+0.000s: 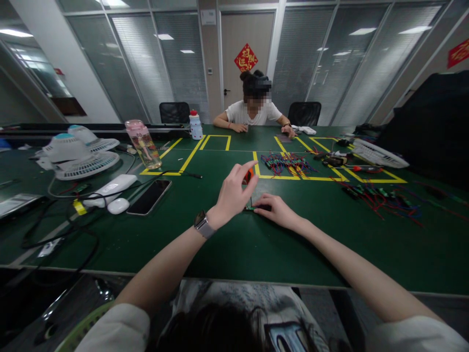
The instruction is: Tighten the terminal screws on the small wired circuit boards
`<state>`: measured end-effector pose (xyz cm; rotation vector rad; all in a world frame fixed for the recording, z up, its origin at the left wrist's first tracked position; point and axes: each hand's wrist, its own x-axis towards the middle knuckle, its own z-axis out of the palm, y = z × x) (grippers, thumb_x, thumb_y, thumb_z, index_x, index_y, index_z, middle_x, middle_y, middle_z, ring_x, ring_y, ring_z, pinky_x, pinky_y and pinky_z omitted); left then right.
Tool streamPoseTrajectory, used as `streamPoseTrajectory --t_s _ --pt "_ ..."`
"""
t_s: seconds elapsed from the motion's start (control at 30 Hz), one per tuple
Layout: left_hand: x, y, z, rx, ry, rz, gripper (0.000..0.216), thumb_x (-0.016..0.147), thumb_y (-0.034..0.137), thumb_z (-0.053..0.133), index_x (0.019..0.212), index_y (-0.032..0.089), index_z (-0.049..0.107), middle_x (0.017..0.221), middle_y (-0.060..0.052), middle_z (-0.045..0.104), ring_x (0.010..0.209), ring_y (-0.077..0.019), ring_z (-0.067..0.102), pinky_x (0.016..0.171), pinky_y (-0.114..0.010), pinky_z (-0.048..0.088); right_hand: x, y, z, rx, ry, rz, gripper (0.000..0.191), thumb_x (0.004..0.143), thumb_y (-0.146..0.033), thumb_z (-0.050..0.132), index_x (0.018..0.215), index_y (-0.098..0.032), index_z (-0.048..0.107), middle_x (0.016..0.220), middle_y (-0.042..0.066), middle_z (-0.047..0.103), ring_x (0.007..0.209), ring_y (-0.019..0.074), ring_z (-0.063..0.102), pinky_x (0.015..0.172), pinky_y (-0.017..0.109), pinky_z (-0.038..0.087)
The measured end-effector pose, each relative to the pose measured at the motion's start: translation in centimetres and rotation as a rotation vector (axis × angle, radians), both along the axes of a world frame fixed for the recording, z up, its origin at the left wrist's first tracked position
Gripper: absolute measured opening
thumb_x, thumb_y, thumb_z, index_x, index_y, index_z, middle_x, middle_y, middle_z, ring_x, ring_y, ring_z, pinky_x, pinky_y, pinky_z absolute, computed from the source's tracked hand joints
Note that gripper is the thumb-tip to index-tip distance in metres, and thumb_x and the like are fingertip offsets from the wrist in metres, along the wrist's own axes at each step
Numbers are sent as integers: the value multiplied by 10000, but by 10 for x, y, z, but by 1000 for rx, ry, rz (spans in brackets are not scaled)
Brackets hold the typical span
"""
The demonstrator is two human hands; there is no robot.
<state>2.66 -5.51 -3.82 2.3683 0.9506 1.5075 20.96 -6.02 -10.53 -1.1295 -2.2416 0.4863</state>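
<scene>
My left hand [232,193], with a watch on its wrist, is raised over the green table [234,244]. Its fingers are closed round the orange handle of a small screwdriver [249,177] that stands upright. The screwdriver's tip points down onto a small green circuit board [252,208]. Just right of it, my right hand [275,209] lies low on the table and pinches the board flat with its fingertips.
A black phone [149,196], a white mouse [117,206], cables, small white fans [78,157] and a water bottle [143,144] lie to the left. Heaps of red-wired boards [287,164] sit in yellow-taped squares ahead and right. Another person sits across the table.
</scene>
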Motion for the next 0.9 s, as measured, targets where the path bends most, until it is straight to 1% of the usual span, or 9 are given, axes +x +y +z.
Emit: streamPoseTrajectory --t_s 0.13,0.3,0.37,0.43,0.57,0.63,0.77,0.83,0.9 --pt "0 2 -4 22 -32 -59 374 923 142 441 1293 193 436 1087 -74 571 906 -146 575 783 -290 493 -1 -1 1 -3 -2 1 152 835 -220 623 939 -175 724 875 67 640 796 182 614 758 311 487" --pt "2 -1 -7 148 -12 5 220 848 249 620 1062 206 594 846 -7 521 755 -122 537 684 -247 476 -1 1 -2 6 -4 -7 144 827 -220 636 931 -172 723 884 69 642 788 183 616 755 316 492" --pt "2 -2 -8 173 0 25 214 841 311 629 1024 204 608 821 -2 501 730 -119 527 666 -244 473 -1 1 -2 12 -2 -5 146 828 -225 635 932 -173 725 883 70 644 793 187 617 759 321 493" --pt "3 -3 -8 155 11 10 259 894 309 547 1131 209 572 906 -27 529 778 -126 546 709 -261 485 -1 2 -2 15 0 1 148 832 -228 630 934 -178 726 878 69 645 798 187 617 762 322 494" --pt "5 -4 -10 81 -1 -95 411 965 182 337 1374 209 353 1168 -93 540 944 -137 576 833 -289 485 -1 1 -1 20 -5 7 156 833 -221 625 943 -176 725 865 65 635 791 182 615 757 311 491" --pt "5 -2 -9 81 7 -92 393 956 189 383 1349 209 393 1073 -70 581 906 -136 579 820 -284 482 -1 0 0 18 -9 6 151 831 -215 626 939 -174 724 867 65 634 794 182 615 759 310 490" --pt "1 1 -6 126 -7 -17 243 870 297 591 1095 205 599 834 -9 566 754 -127 546 723 -262 469 -1 0 0 2 -14 -5 142 834 -217 624 927 -178 724 880 65 637 806 185 618 770 314 491" --pt "0 1 -5 121 -27 -18 251 860 325 605 1078 202 605 838 -10 557 747 -127 540 709 -261 466 -1 0 0 -2 -14 -7 146 835 -221 624 932 -177 723 888 67 639 811 186 619 780 318 491" --pt "-1 0 -4 99 -42 -52 262 917 294 507 1157 206 566 940 -36 571 823 -136 557 760 -279 471 -1 0 0 -2 -9 -3 152 835 -221 623 940 -177 723 890 66 640 812 185 618 783 317 490"
